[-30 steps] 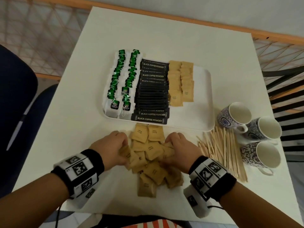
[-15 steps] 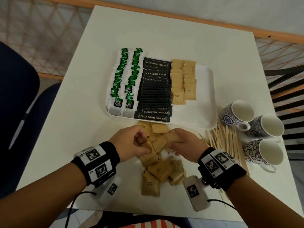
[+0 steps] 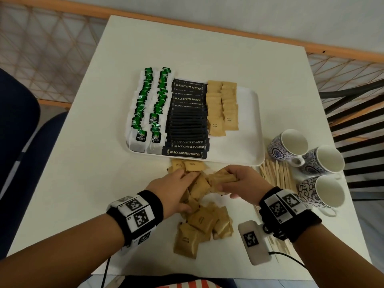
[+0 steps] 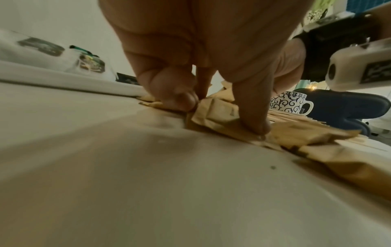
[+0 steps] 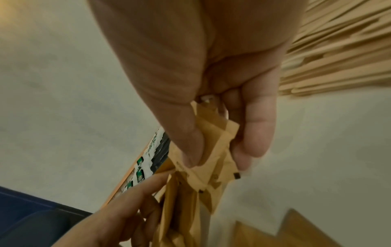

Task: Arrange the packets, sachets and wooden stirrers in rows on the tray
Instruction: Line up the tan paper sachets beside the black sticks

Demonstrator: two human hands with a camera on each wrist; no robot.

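A white tray (image 3: 249, 125) holds two rows of green tea bags (image 3: 143, 104), a column of black coffee powder sachets (image 3: 187, 123) and two short columns of brown sugar sachets (image 3: 222, 107). A loose pile of brown sugar sachets (image 3: 199, 223) lies on the table in front of the tray. My left hand (image 3: 188, 191) rests on the pile's far part; thumb and fingers pinch a sachet (image 4: 213, 108) against the table. My right hand (image 3: 226, 181) holds a small stack of sachets (image 5: 211, 150) between thumb and fingers, just above the pile. Wooden stirrers (image 3: 276, 177) lie to the right.
Three patterned cups (image 3: 320, 163) stand at the table's right edge behind the stirrers. The tray's right third is bare white surface. A dark blue chair (image 3: 18, 125) stands left of the table. The table's left side (image 3: 87, 163) holds nothing.
Both hands have moved forward over the pile toward the tray. The right hand now holds a gathered stack of brown sachets lifted off the pile.
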